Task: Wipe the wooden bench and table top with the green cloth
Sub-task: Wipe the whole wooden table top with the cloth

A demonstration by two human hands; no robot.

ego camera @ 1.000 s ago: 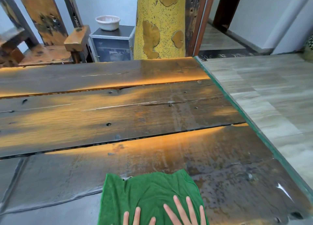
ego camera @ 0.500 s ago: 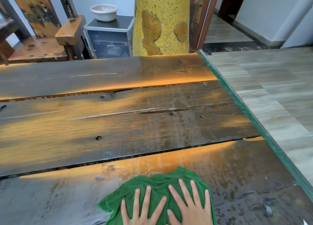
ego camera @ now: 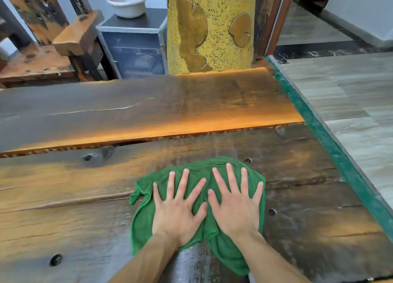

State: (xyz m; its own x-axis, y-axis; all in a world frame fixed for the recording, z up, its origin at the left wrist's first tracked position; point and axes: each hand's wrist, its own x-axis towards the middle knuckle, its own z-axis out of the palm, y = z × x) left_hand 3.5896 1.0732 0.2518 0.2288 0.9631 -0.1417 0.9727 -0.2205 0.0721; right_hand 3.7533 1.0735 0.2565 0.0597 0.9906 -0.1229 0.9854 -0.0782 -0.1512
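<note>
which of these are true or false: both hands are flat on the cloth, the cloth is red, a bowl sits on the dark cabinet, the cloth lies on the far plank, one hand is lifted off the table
1. Both hands are flat on the cloth. True: the left hand and right hand press the cloth with spread fingers.
2. The cloth is red. False: it is green.
3. A bowl sits on the dark cabinet. True: the white bowl stands on the cabinet.
4. The cloth lies on the far plank. False: it lies on the nearer planks; the far plank is bare.
5. One hand is lifted off the table. False: both press the cloth.
</note>
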